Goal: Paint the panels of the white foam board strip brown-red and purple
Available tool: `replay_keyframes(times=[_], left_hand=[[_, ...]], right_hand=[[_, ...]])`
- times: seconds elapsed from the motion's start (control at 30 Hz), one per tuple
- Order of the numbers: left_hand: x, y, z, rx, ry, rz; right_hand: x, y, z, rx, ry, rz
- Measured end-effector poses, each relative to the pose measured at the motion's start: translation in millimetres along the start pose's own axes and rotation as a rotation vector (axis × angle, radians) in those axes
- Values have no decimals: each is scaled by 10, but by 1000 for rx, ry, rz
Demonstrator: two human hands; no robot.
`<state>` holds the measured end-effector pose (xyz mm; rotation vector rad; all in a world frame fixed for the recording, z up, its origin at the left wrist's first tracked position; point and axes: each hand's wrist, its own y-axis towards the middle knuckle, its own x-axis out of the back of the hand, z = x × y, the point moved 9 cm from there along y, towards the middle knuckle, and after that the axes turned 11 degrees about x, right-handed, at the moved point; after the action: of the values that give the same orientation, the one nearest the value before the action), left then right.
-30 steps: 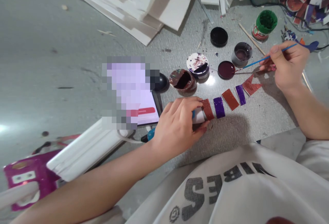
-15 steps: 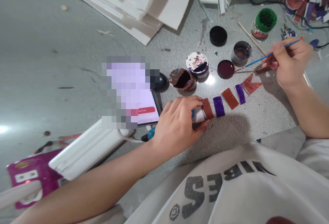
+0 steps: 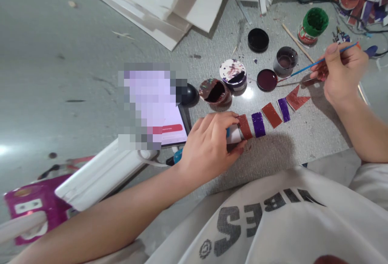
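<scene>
My left hand (image 3: 209, 140) rests on the table, thumb and fingers closed around a white strip (image 3: 234, 134) with a brown-red painted end (image 3: 245, 126). Its other end is hidden under my palm. In a row to the right lie purple pieces (image 3: 258, 124), a brown-red piece (image 3: 271, 115) and a notched, flag-shaped red piece (image 3: 297, 98). My right hand (image 3: 342, 70) pinches a thin paintbrush (image 3: 315, 64) with a blue handle. The brush's tip is at the edge of a round lid of dark red paint (image 3: 267, 80). Something thin below my right fingers is unclear.
A brown paint jar (image 3: 214, 93), a white-topped jar (image 3: 233, 74), a clear cup (image 3: 285, 60), a black lid (image 3: 258, 40) and a green jar (image 3: 313, 25) stand beyond the pieces. A phone (image 3: 174, 128) lies left; white foam boards (image 3: 200, 9) lie behind.
My right hand has shifted and tilted slightly, while the brush tip stays by the dark red lid. My left hand keeps its hold on the strip. The view has moved a little.
</scene>
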<state>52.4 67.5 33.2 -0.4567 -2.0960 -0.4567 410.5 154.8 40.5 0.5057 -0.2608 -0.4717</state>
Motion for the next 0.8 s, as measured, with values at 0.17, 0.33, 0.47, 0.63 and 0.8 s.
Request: replay_keyframes(times=[0.17, 0.33, 0.47, 0.63, 0.8], left_hand=[[14, 2, -10, -4, -1, -10], [9, 9, -7, 11, -5, 9], [11, 3, -4, 13, -8, 2], [-1, -1, 4, 10, 16, 0], [-2, 2, 7, 14, 0, 5]], right_hand=[[-45, -30, 5, -19, 1, 27], [-54, -36, 20, -15, -23, 21], [-27, -34, -15, -23, -34, 23], [-2, -26, -24, -25, -56, 12], [-7, -5, 4, -31, -34, 0]])
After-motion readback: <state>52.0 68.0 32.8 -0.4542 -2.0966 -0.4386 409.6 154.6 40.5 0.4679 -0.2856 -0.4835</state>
